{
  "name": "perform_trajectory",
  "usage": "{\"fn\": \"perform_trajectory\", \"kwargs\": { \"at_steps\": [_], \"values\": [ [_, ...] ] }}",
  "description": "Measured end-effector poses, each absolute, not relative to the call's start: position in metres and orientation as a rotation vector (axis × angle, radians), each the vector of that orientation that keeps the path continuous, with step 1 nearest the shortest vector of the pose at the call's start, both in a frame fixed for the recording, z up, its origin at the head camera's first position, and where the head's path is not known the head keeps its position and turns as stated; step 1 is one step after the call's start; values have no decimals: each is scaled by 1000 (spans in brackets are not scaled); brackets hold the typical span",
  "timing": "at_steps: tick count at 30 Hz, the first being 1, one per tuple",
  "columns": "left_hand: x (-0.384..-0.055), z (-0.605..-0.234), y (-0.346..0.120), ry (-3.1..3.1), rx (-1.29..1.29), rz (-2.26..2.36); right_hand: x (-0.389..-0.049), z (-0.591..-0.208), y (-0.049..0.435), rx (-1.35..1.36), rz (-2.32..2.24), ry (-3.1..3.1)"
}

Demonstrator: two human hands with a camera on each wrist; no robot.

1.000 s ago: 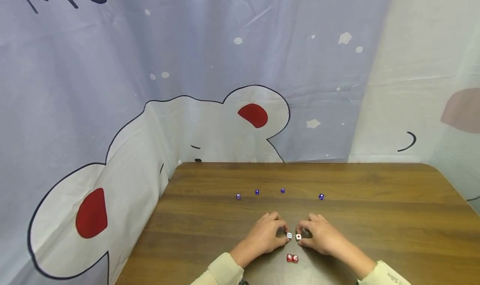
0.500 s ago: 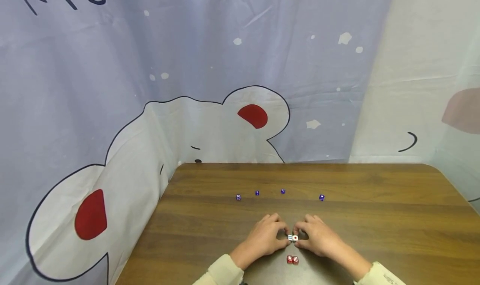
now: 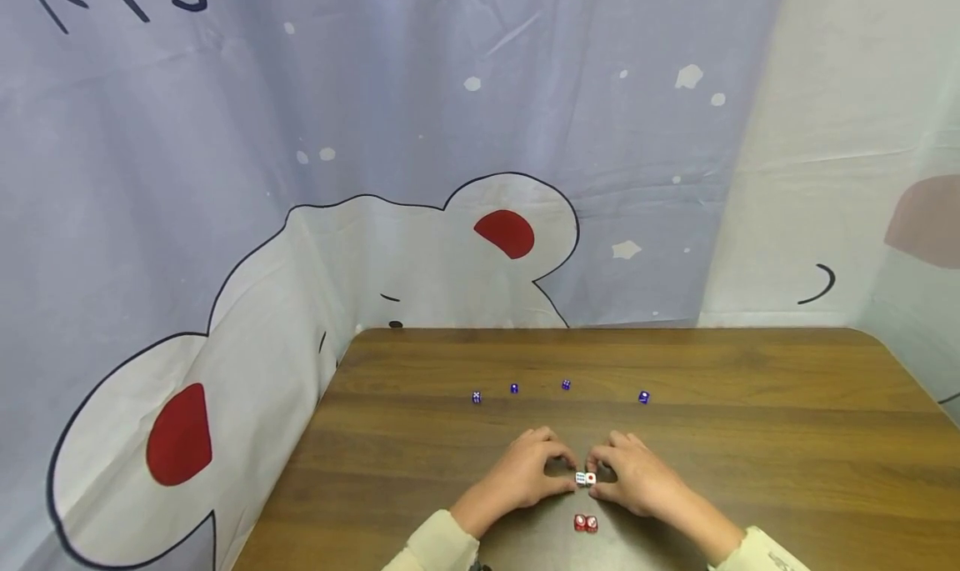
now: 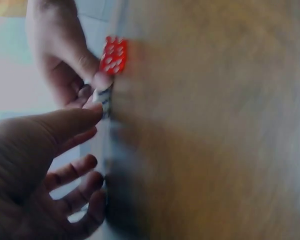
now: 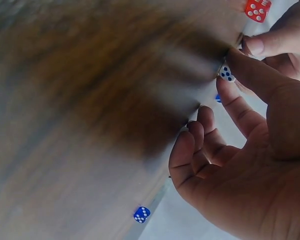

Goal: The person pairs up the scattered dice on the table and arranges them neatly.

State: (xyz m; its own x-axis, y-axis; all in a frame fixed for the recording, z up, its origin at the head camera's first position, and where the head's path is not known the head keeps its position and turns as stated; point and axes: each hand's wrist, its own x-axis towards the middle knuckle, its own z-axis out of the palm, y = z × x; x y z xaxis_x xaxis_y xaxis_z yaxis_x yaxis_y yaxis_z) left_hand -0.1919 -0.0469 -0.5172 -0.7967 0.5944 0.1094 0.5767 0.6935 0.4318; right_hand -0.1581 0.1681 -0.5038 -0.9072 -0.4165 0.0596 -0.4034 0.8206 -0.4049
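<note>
Two white dice (image 3: 586, 478) sit together between the hands; my right hand (image 3: 637, 476) pinches one. Whether my left hand (image 3: 522, 473) grips, I can't tell. Uneven pressure could skew them.

A printed curtain (image 3: 420, 96) hangs behind a wooden table (image 3: 765, 454).

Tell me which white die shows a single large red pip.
The right white die, pinched by the right hand; the left white die shows several smaller, dark pips instead.
</note>
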Motion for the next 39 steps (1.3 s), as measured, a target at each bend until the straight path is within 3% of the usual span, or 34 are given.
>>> {"fn": "perform_trajectory", "kwargs": {
  "at_steps": [8, 20, 39],
  "values": [
    [-222, -512, -86, 2981, 824, 1026, -157, -506, 167, -672, -635, 2989],
    [-274, -520, -150, 3027, 387, 945, -156, -511, 166, -635, -633, 3002],
    [-291, -530, -157, 3003, 305, 889, -156, -507, 169, -696, -668, 2986]
  ]
}}
